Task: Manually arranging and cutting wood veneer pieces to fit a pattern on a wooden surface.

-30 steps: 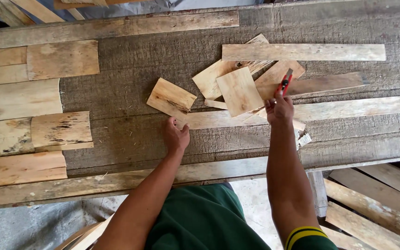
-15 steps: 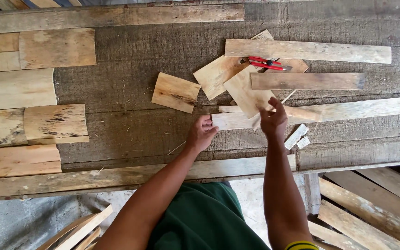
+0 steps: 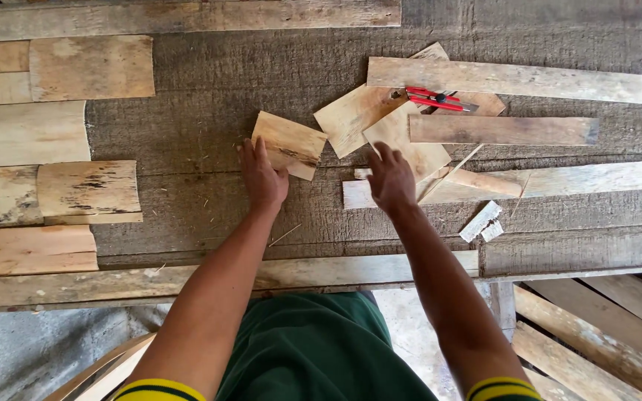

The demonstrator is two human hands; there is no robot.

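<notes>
Rough grey planks form the workbench (image 3: 209, 82) that fills most of the frame, littered with pale offcuts of thin wood. At centre, the person's left hand (image 3: 263, 177) lies flat, fingers together, its fingertips touching the lower left edge of a small squarish wood piece (image 3: 290, 144) that sits tilted just above it. To the right, the right hand (image 3: 390, 180) rests with fingers loosely spread over a narrow pale strip (image 3: 358, 194), its fingertips reaching the lower edge of a larger tilted wood piece (image 3: 404, 141); neither hand grips anything. A red-handled utility knife (image 3: 435, 99) lies in the upper right, on the heap of offcuts, just below a long pale slat (image 3: 507, 79). Stacked light boards (image 3: 31, 141) line the left edge of the frame.
</notes>
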